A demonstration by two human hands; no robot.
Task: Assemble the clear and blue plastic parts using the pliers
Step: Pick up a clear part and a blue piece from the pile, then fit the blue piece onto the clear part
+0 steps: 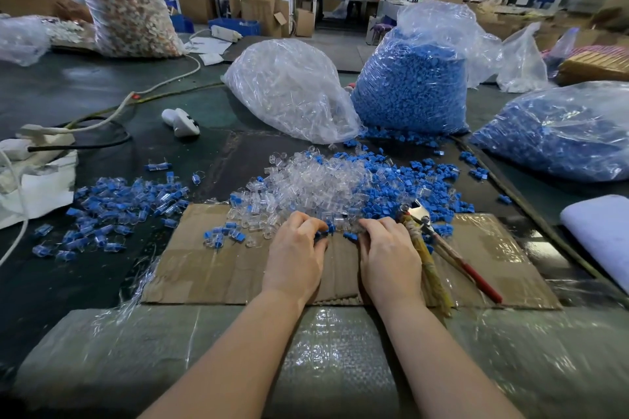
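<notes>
While hands at pile edge | L hand point(295, 250) pinches blue part point(329, 229) | pliers point(439, 245) beside R hand point(388, 257)

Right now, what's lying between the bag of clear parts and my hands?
In the head view, the loose heap of clear parts, blue parts mixed in, between the bag, left hand and right hand.
</notes>
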